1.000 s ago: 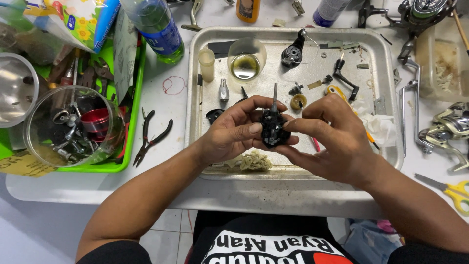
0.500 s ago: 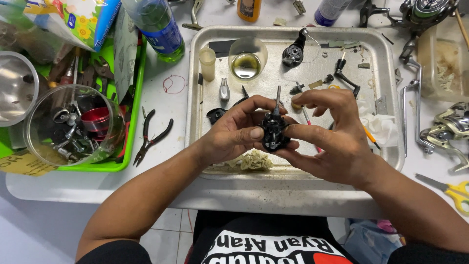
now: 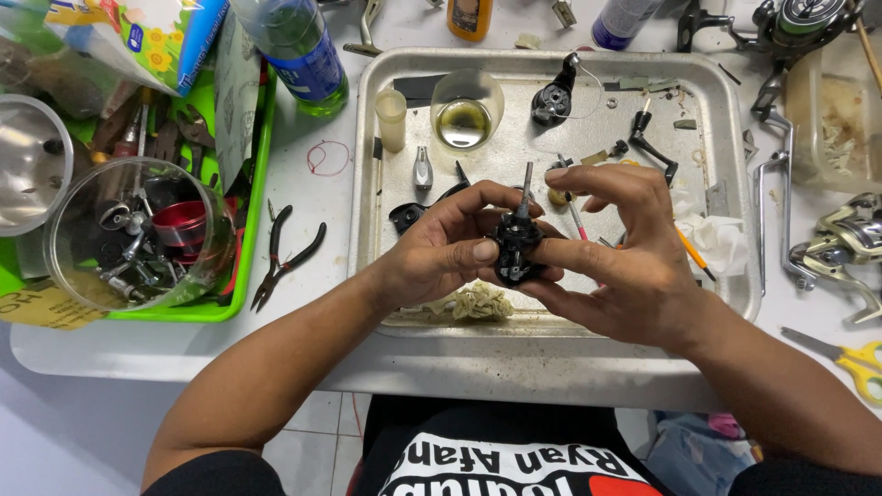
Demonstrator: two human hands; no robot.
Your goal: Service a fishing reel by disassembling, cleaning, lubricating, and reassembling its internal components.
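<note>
1. We hold a black reel body (image 3: 516, 248) in both hands above the metal tray (image 3: 726, 119), near its front edge; a thin metal shaft (image 3: 526, 188) sticks up from its top
2. Our left hand (image 3: 441, 248) has its grip closed on the reel body from the left, thumb pressed on the front face, fingers curled over the top behind it
3. Our right hand (image 3: 625, 257) has its grip closed on the same body from the right, thumb and lower fingers under and beside it; the forefinger arches above, its tip just beside the shaft
4. In the tray lie a glass of yellowish oil (image 3: 465, 115), a small pale cup (image 3: 391, 119), a black side plate (image 3: 554, 96), a black handle (image 3: 650, 147), a small silver part (image 3: 422, 170), a white tissue (image 3: 721, 234) and a pale crumpled wad (image 3: 473, 301) just below our hands
5. On the table (image 3: 303, 184) left of the tray lie black pliers (image 3: 285, 253) and a red rubber band (image 3: 328, 156)
6. Further left, a green tray (image 3: 248, 184) carries a clear tub of reel parts (image 3: 138, 234) and a blue-labelled bottle (image 3: 299, 50)
7. At the right edge sit spinning reels (image 3: 845, 239) and yellow scissors (image 3: 850, 354)
</note>
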